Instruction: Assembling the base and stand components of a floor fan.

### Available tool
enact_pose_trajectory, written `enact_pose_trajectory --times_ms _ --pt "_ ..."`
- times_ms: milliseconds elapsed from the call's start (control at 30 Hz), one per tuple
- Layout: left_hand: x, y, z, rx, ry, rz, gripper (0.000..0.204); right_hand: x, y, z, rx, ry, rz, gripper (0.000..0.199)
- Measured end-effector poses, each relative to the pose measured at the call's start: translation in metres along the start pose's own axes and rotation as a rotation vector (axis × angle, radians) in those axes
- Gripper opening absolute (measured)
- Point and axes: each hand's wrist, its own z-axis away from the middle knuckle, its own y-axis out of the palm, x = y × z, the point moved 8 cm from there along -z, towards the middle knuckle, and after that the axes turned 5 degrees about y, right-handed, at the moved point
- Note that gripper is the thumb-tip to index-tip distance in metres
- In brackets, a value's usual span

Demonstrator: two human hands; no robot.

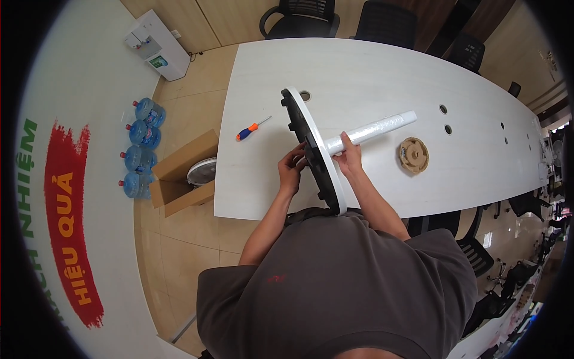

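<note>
A round base, white on top and black with small feet underneath, is tipped up on edge before my body. From its white side a white pole, wrapped in clear plastic, slants out to the far right. My right hand grips the pole close to the base, index finger stretched along it. At the middle of the black underside is my left hand, its fingers bent inward; the fingertips are partly hidden, and what they pinch is too small to name. A screwdriver with an orange and blue handle lies beyond it on the left.
On the white table a round brown moulded-pulp piece lies right of my hands. An open cardboard box with a round fan grille stands on the floor at left. Blue water bottles, a water dispenser and black chairs surround the table.
</note>
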Motion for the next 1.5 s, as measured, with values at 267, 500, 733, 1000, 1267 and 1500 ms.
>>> enact_pose_trajectory --times_ms 267,500,733,1000,1267,1500 --pt "0.027 0.019 0.003 -0.046 -0.399 -0.109 0.050 -0.003 -0.001 -0.004 -0.022 0.005 -0.005 0.047" --pt "0.033 0.020 -0.016 0.014 -0.157 -0.066 0.041 -0.008 -0.005 -0.017 -0.007 0.001 -0.103 0.043" --pt "0.019 0.030 -0.053 0.031 -0.131 0.015 0.045 0.002 0.003 -0.043 -0.028 -0.045 -0.227 0.049" --pt "0.018 0.032 -0.095 0.061 0.025 0.091 0.045 0.018 0.029 -0.069 -0.027 -0.061 -0.247 0.060" --pt "0.030 0.014 -0.095 -0.090 -0.419 0.022 0.043 0.017 0.033 -0.075 -0.022 -0.063 -0.254 0.060" --pt "0.012 0.014 -0.106 0.034 -0.057 0.008 0.052 0.020 0.017 -0.080 -0.035 -0.061 -0.266 0.060"
